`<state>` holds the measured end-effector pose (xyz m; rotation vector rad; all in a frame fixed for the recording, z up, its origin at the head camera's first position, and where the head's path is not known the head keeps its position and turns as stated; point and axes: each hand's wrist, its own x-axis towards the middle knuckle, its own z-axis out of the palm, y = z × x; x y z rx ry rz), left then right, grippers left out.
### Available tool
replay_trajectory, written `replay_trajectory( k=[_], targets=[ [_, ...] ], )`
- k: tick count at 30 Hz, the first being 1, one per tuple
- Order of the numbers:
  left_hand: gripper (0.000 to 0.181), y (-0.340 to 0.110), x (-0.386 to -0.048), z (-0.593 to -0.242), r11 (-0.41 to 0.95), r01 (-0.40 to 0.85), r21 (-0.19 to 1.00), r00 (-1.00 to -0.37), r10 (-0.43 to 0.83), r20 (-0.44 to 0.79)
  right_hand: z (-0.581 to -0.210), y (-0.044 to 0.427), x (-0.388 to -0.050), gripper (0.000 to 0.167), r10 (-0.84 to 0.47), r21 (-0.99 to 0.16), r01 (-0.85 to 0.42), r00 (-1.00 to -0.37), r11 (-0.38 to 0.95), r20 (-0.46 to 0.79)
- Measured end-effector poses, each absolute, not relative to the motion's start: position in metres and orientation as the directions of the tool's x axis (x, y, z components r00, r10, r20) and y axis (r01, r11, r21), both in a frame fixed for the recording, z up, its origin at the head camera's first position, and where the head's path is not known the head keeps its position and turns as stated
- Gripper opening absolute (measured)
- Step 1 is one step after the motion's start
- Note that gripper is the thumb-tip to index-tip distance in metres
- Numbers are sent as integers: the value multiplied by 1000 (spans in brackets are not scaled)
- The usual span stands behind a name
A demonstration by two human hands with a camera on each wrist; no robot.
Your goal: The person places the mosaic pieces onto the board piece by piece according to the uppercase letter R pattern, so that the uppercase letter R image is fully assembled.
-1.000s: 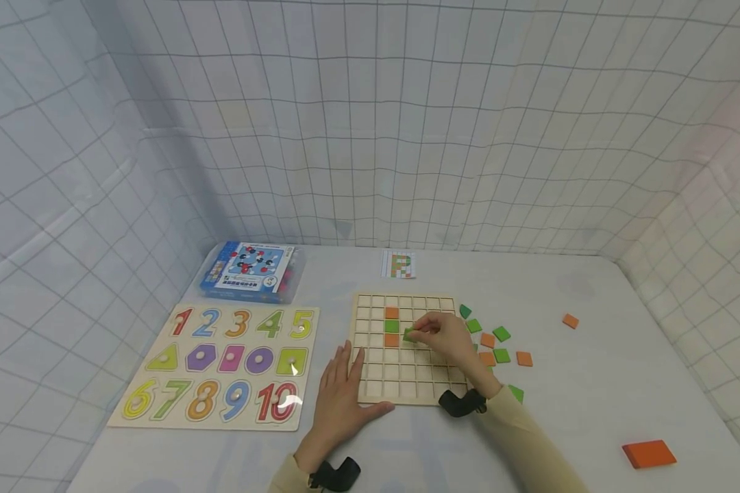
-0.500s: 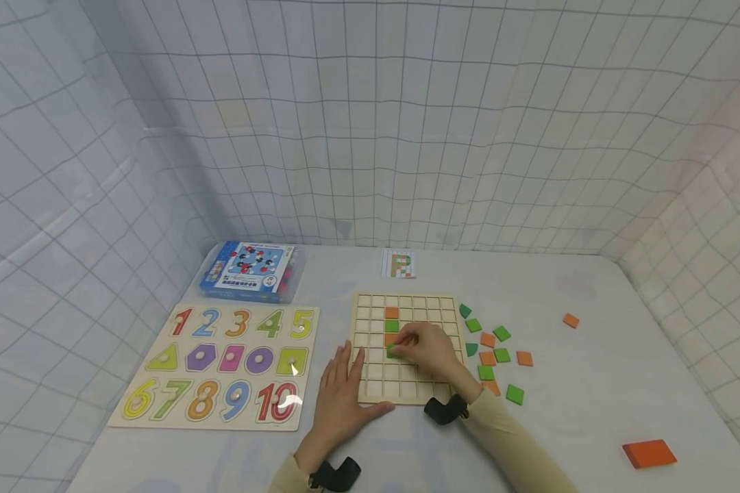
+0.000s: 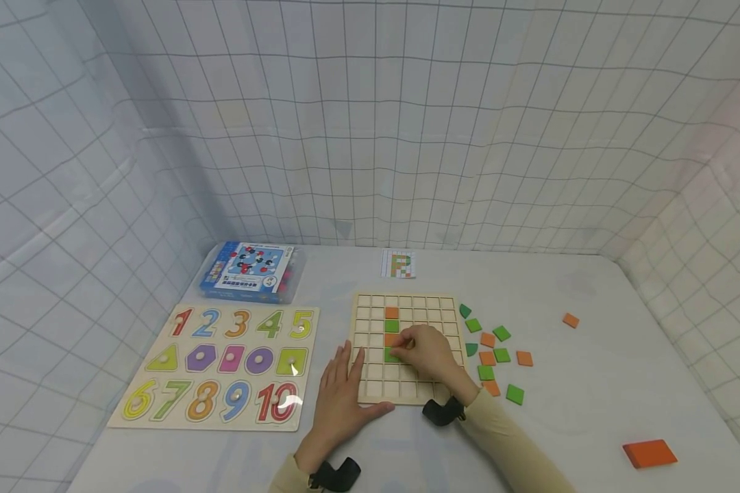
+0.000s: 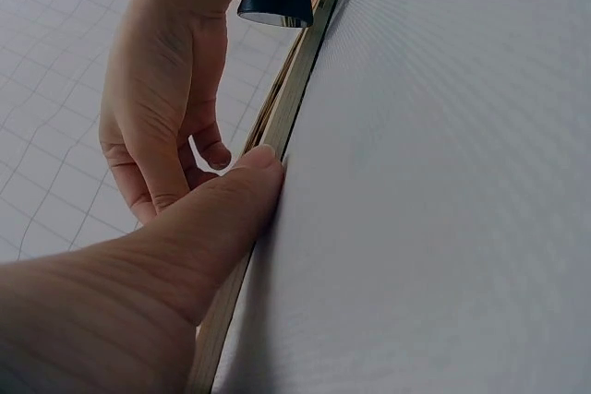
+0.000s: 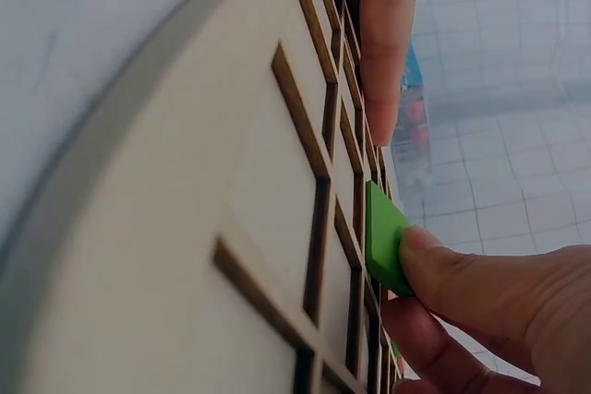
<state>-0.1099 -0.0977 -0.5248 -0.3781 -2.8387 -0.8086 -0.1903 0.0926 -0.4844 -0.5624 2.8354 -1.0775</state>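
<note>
My right hand (image 3: 430,352) pinches a green square tile (image 5: 386,239) between thumb and fingers over a grid cell of the wooden board (image 3: 407,390). In the right wrist view the tile tilts against the cell's ridges. Directly above it in the same column lie an orange tile (image 3: 391,339), a green tile (image 3: 391,326) and another orange tile (image 3: 392,312). My left hand (image 3: 340,404) rests at the board's lower left corner, its fingers along the left side. Its thumb (image 4: 231,196) touches the board's front edge.
Several loose green and orange tiles (image 3: 501,355) lie right of the board, with an orange block (image 3: 649,453) farther right. A pattern card (image 3: 399,264) lies behind. Leftward are a number puzzle (image 3: 222,335) and a plastic box (image 3: 253,272). Gridded cloth walls (image 3: 407,137) surround the table.
My right hand has moved left and nearer with the green tile, from beside the column to the cell below the lower orange tile. The left hand has stayed still.
</note>
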Motion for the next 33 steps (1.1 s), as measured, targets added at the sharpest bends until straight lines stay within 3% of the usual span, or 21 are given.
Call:
replay_trajectory(
  k=[20, 33],
  targets=[
    [104, -98, -111, -526, 834, 278, 477, -957, 198, 211, -483, 90, -189, 15, -334, -583, -328, -937, 743, 101],
    [104, -99, -110, -525, 832, 287, 474, -954, 204, 219, -482, 96, -189, 10, -408, -592, -383, -908, 709, 98]
  ],
)
